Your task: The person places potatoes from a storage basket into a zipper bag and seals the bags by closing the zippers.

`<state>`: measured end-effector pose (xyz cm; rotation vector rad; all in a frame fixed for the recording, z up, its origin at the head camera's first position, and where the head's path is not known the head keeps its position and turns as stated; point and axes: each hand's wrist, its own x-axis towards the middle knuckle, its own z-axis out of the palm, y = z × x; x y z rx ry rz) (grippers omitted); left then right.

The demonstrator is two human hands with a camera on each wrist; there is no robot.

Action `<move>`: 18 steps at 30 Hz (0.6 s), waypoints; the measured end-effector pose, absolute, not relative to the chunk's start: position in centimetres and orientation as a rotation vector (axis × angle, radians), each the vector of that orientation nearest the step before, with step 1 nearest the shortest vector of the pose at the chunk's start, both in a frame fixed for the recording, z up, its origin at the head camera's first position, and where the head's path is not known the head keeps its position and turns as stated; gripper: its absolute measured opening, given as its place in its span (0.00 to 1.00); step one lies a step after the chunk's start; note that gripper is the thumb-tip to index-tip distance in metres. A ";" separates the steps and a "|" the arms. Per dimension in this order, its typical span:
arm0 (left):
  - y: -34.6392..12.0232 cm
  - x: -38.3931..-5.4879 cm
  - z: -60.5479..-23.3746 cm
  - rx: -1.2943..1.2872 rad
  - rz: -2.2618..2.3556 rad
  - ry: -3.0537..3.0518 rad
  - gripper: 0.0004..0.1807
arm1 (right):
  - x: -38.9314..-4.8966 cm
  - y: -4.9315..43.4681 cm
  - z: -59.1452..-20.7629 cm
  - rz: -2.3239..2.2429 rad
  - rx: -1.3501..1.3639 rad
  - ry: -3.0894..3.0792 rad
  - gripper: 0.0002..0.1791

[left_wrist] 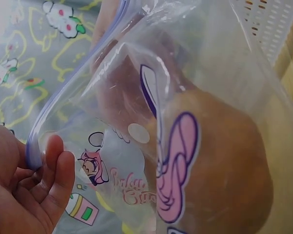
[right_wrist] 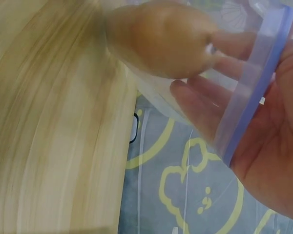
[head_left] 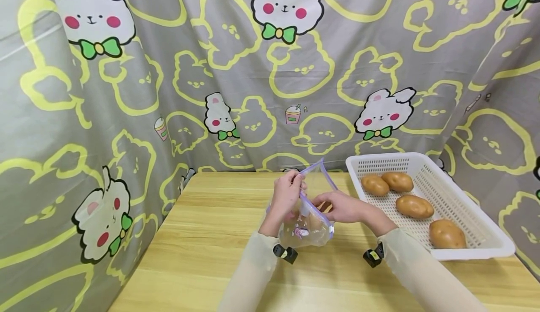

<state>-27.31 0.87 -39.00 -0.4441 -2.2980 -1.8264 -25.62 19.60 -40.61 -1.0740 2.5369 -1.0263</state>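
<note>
A clear zip bag [head_left: 310, 237] with a purple zip edge and cartoon print stands with its mouth spread over the table. My left hand [head_left: 288, 192] pinches the bag's rim on its left side; the left wrist view shows thumb and curled fingers at the purple strip [left_wrist: 35, 151]. Through the mouth reaches my right hand [head_left: 343, 206], its fingers inside the bag. In the right wrist view those fingers [right_wrist: 200, 105] are extended, fingertips right at a brown potato [right_wrist: 161, 39]. That potato lies low in the bag, seen through the plastic.
To the right stands a white plastic basket [head_left: 485, 227] with perforated walls, holding several potatoes [head_left: 415, 207]. Its near left side is close to my right forearm. A wooden table [head_left: 202, 256] lies below, and a patterned grey curtain [head_left: 253, 82] hangs behind it and at both sides.
</note>
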 end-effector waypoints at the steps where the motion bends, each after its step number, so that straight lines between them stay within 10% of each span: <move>1: 0.9 -27.3 -39.0 -0.442 -1.823 -2.300 0.10 | -25.6 19.6 -40.6 -1.028 -1.079 2.536 0.15; 18: 0.6 -27.4 -39.2 -0.447 -1.809 -2.286 0.10 | -23.8 21.9 -39.4 -1.051 -1.102 2.721 0.15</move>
